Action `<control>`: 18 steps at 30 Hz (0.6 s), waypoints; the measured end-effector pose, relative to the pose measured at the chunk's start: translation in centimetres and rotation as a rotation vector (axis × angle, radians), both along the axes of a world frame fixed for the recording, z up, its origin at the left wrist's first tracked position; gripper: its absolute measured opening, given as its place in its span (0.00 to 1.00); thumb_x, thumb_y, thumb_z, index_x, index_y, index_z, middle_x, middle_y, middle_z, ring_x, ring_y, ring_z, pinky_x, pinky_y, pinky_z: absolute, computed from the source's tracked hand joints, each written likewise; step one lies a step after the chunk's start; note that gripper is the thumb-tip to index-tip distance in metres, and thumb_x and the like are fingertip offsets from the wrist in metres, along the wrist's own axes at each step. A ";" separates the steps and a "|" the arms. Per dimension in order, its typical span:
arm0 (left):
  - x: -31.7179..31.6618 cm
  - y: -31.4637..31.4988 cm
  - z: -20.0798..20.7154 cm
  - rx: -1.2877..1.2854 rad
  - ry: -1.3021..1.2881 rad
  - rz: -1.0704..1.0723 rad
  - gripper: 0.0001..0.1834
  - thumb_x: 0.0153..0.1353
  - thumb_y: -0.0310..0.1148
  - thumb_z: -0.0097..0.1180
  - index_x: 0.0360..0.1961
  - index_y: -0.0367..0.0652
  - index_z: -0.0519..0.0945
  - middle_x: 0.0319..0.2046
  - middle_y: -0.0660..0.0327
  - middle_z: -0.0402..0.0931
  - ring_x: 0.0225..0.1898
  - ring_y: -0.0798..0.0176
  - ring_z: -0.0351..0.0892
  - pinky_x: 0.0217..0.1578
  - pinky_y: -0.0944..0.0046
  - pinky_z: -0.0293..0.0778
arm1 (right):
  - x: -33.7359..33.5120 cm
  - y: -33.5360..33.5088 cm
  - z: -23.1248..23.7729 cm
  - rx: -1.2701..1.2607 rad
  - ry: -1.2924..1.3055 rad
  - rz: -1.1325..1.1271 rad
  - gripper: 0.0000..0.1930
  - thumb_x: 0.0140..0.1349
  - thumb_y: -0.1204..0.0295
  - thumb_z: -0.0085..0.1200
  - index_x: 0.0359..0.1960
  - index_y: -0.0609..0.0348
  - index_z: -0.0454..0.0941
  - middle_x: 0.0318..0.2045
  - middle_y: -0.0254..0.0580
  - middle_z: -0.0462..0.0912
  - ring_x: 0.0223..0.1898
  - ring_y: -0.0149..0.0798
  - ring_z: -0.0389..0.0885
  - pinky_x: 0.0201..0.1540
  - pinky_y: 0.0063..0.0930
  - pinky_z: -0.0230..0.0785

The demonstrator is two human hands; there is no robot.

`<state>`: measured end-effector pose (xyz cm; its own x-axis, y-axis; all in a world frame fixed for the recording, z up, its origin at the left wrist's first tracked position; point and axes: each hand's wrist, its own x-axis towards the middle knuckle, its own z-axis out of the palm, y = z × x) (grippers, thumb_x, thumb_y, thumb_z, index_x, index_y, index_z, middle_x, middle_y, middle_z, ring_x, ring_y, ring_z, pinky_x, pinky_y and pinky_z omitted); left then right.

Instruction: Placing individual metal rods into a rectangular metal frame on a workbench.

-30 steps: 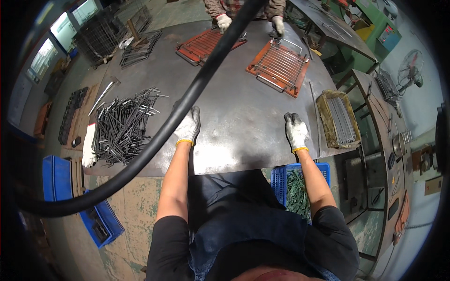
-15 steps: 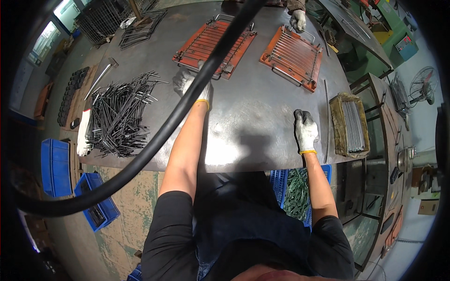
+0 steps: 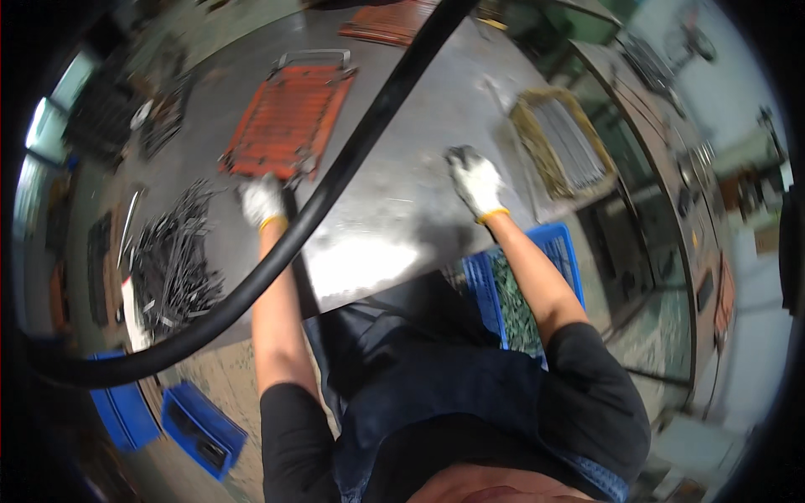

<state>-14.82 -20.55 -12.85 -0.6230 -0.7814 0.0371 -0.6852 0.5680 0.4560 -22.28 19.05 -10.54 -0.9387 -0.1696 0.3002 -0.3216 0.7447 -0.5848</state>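
My left hand [image 3: 263, 201], in a white knitted glove with dark fingertips, is at the near edge of an orange-red jig [image 3: 289, 121]. Its fingers are smeared by motion, so I cannot see whether they grip the edge. Thin metal rods run across the jig, and a bent wire loop [image 3: 314, 57] sticks out at its far end. My right hand [image 3: 478, 183], gloved the same way, rests on the bare metal table [image 3: 377, 201], fingers loosely bent and nothing visible in them.
Left on the table lies a heap of bent black rods [image 3: 172, 264], beside a white glove [image 3: 134, 314]. A box of straight rods [image 3: 570, 147] stands at the right edge. Another orange-red jig [image 3: 386, 23] is at the far side. A black hose [image 3: 335, 180] crosses the view. Blue crates [image 3: 205, 427] stand below.
My view has swung to the right and blurred, so the table appears tilted. My left hand stays by the near edge of the jig. The co-worker's gloved hand has left the view.
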 end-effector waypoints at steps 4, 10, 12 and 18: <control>6.4 5.4 3.1 0.050 0.115 0.050 0.38 0.53 0.55 0.53 0.55 0.33 0.69 0.44 0.39 0.78 0.46 0.40 0.78 0.46 0.51 0.71 | -1.5 2.3 -2.1 0.167 0.244 0.136 0.15 0.63 0.58 0.45 0.42 0.52 0.78 0.36 0.50 0.82 0.42 0.53 0.80 0.45 0.44 0.70; 14.6 5.1 0.9 0.102 0.269 -0.086 0.38 0.55 0.51 0.54 0.63 0.40 0.64 0.52 0.43 0.74 0.52 0.41 0.75 0.50 0.54 0.70 | -1.5 5.3 4.6 0.224 -0.018 -0.027 0.21 0.62 0.52 0.45 0.42 0.57 0.77 0.39 0.60 0.80 0.42 0.60 0.77 0.46 0.48 0.68; 15.6 5.7 1.9 0.028 0.201 -0.126 0.33 0.59 0.48 0.51 0.63 0.45 0.65 0.47 0.46 0.78 0.47 0.41 0.78 0.46 0.52 0.72 | -2.4 8.3 5.1 0.170 -0.114 -0.134 0.23 0.62 0.50 0.47 0.42 0.58 0.77 0.35 0.58 0.81 0.40 0.60 0.79 0.45 0.47 0.69; 17.2 5.4 2.0 -0.017 0.198 -0.119 0.26 0.64 0.44 0.45 0.62 0.49 0.66 0.45 0.45 0.79 0.44 0.42 0.80 0.42 0.52 0.74 | -5.2 13.1 8.1 0.142 -0.016 -0.296 0.27 0.62 0.48 0.48 0.49 0.59 0.77 0.42 0.58 0.80 0.45 0.55 0.80 0.47 0.44 0.70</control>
<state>2.34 -15.18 -10.85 -0.6899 -0.7013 0.1797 -0.5114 0.6478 0.5646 -27.43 32.11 -2.48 -0.9577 0.0726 0.2784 -0.0705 0.8788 -0.4720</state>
